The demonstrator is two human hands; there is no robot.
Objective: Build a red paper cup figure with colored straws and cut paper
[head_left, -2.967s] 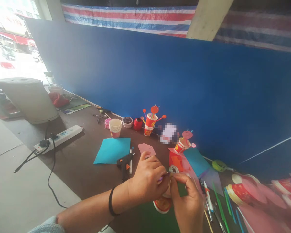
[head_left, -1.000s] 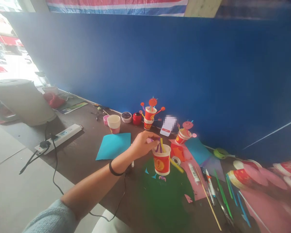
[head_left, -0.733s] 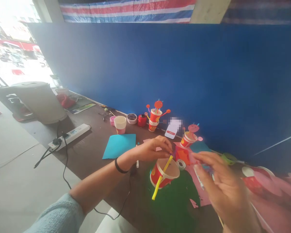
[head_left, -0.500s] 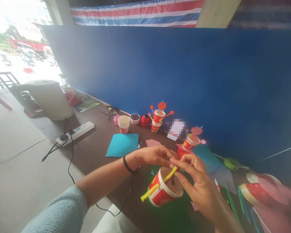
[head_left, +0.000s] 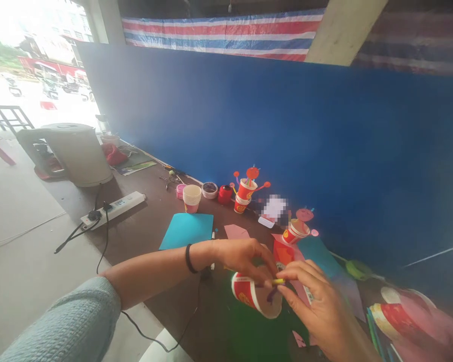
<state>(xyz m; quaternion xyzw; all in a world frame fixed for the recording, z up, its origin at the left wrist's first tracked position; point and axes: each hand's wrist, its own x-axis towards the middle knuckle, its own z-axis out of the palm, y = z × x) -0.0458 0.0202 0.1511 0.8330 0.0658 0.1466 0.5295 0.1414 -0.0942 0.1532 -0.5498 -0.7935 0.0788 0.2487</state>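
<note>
My left hand (head_left: 245,256) grips a red paper cup (head_left: 249,295), tilted so its mouth faces right and down, over a green sheet (head_left: 249,332). My right hand (head_left: 317,306) is at the cup's mouth, its fingertips pinched on the end of a yellow straw (head_left: 278,281) that goes into the cup. A purple piece shows inside the rim. I wear a black band on the left wrist.
Two decorated red cup figures (head_left: 246,191) (head_left: 296,229) stand by the blue wall. A stack of paper cups (head_left: 192,197), small pots, a blue sheet (head_left: 186,230), a power strip (head_left: 113,207) with cables, a large white bin (head_left: 79,153) and more cups and straws at the right (head_left: 392,317).
The cup stood upright on the green sheet a second ago; I lifted and tipped it. My right hand came in and took the yellow straw's end, which now sits further inside the cup.
</note>
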